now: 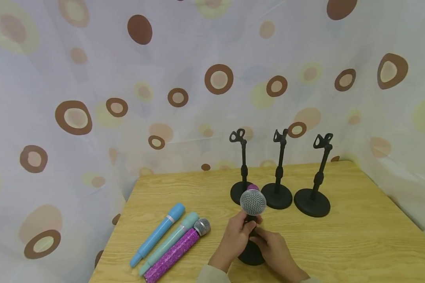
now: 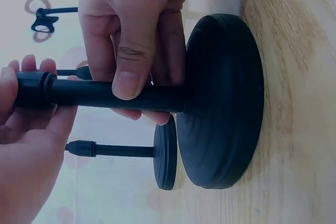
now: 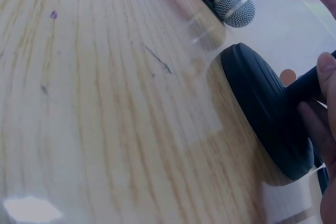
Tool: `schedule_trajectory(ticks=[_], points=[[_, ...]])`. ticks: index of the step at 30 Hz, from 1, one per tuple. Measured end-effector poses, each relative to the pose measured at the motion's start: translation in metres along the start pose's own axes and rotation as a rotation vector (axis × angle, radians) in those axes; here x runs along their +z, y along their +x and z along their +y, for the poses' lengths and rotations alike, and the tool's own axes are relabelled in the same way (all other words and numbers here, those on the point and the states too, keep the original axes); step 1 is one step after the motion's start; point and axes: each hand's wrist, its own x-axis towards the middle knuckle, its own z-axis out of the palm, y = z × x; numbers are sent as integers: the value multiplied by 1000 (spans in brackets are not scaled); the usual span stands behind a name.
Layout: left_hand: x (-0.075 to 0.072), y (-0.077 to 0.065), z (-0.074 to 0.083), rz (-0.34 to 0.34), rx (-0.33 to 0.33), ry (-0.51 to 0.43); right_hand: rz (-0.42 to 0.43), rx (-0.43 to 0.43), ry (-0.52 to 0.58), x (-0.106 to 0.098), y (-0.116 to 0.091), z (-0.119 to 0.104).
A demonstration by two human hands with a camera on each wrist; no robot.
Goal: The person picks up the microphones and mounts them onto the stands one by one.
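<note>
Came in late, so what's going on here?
A person's left hand grips a black stand, and the right hand holds it lower down. A silver-headed microphone shows at its top. A blue microphone, a green microphone and a purple microphone lie on the table to the left. Three other stands behind hold no microphones.

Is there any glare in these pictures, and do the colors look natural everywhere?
Right wrist view: a white glare patch on the tabletop, lower left, and a bluish cast; left wrist view: bluish too, with a washed-out backdrop; head view: warmer, no strong glare.
</note>
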Motion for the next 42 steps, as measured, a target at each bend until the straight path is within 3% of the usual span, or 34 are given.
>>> schedule_trajectory(ticks=[4, 10, 14, 21, 29, 33, 37, 42], points=[[4, 0, -2, -52, -3, -51, 27, -36, 0, 0, -1, 2], [9, 4, -3, -83, -130, -62, 87, -117, 19, 2, -2, 6], [9, 9, -4, -92, -200, -63, 65, -75, 23, 2, -1, 6], [3, 20, -6, -155, -287, -164, -16, -2, 1, 0, 2, 5], [-7, 34, -5, -304, -232, -244, -16, -20, 26, -3, 5, 6], [-12, 38, -8, -356, -263, -269, -44, -8, 38, -5, 5, 7], [-12, 36, -12, -359, -309, -301, -68, 25, 48, -4, 5, 7], [-1, 21, -19, -255, -278, -297, -67, 123, 81, -1, 0, 4]])
